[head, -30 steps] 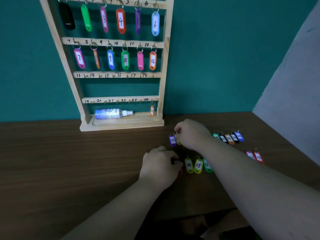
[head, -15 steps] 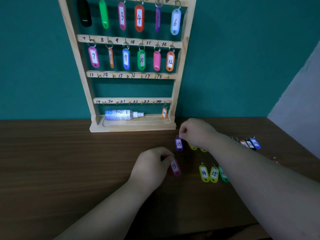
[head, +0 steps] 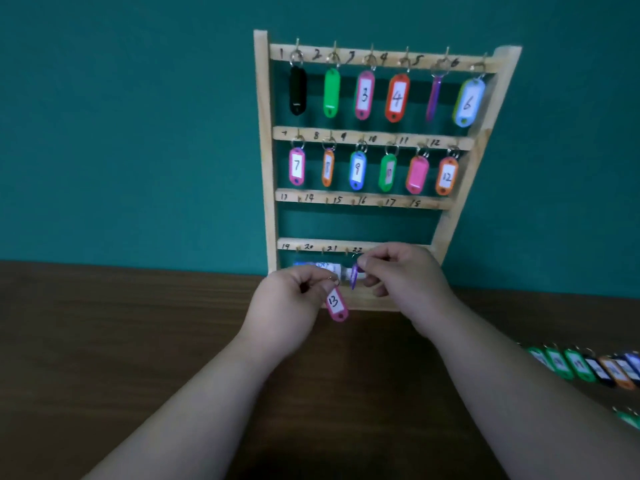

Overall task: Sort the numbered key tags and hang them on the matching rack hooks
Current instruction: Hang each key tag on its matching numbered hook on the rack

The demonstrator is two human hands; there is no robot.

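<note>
Our left hand (head: 285, 308) and right hand (head: 407, 275) are bare, and both forearms (head: 207, 403) are uncovered as far as we see.

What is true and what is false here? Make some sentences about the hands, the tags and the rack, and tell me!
1. The left hand pinches a pink tag marked 13. True.
2. The right hand holds nothing. False: it pinches a purple tag.
3. The rack has no tags on hooks 13 to 18. True.
4. The tag marked 4 is blue. False: it is orange-red.
5. The table has no tags on it. False: a row of loose tags lies at its right edge.
</note>
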